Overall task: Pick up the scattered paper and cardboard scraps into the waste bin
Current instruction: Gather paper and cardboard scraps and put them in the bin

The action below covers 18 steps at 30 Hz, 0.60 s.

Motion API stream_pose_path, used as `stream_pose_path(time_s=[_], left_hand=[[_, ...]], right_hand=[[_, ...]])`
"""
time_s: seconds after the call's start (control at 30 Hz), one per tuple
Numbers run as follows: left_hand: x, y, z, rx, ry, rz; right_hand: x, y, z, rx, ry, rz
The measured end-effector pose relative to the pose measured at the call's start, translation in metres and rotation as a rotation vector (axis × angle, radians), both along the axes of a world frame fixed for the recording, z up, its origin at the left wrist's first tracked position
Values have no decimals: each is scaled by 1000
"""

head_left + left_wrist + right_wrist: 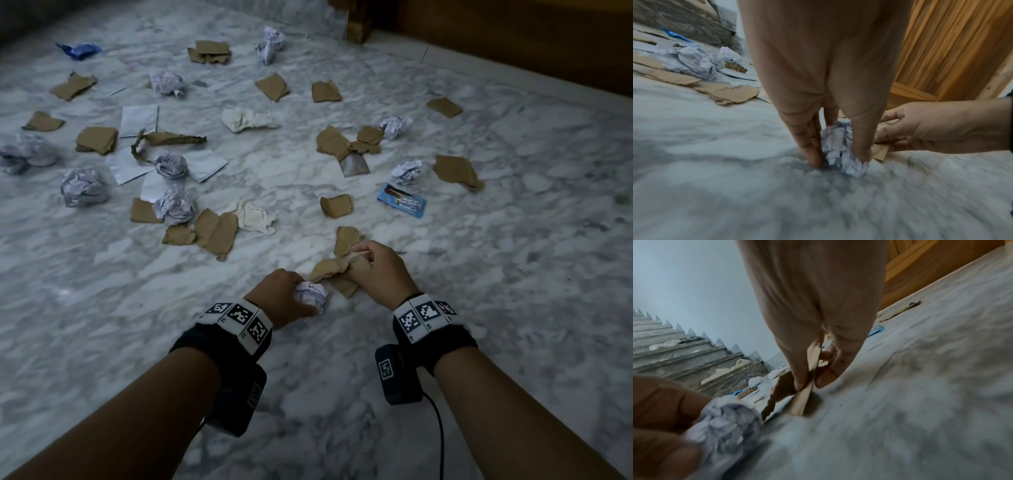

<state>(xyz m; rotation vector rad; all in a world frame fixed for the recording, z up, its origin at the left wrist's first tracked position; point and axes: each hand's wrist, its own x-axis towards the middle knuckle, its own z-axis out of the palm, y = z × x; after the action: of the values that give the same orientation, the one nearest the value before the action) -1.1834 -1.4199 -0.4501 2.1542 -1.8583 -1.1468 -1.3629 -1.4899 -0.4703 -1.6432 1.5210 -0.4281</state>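
Note:
My left hand (291,298) pinches a crumpled white paper ball (311,297) on the marble floor; in the left wrist view its fingers (812,146) and thumb close round the paper ball (840,149). Just right of it, my right hand (373,265) grips a bunch of brown cardboard scraps (330,269); in the right wrist view its fingers (801,379) pinch a cardboard scrap (804,395) that touches the floor. Many more cardboard pieces (215,233) and paper balls (84,186) lie scattered beyond. No waste bin is in view.
A blue wrapper (401,204) lies right of centre, another blue wrapper (79,50) at the far left. Flat white sheets (138,120) lie among the scraps. A wooden door (953,48) stands at the back right. Stairs with slippers (721,374) rise beyond the floor.

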Motion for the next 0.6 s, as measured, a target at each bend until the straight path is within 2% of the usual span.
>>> stream_pose_path(time_s=[0.13, 0.3, 0.43, 0.6], left_hand=[[4, -7, 8, -15, 0, -43], [-1, -22, 17, -110, 139, -15], [-16, -30, 11, -102, 49, 6], [-33, -30, 3, -105, -5, -60]], right_hand=[[-18, -2, 9, 34, -12, 30], [-46, -1, 13, 5, 224, 116], [-64, 3, 10, 36, 185, 182], [-77, 6, 7, 37, 187, 228]])
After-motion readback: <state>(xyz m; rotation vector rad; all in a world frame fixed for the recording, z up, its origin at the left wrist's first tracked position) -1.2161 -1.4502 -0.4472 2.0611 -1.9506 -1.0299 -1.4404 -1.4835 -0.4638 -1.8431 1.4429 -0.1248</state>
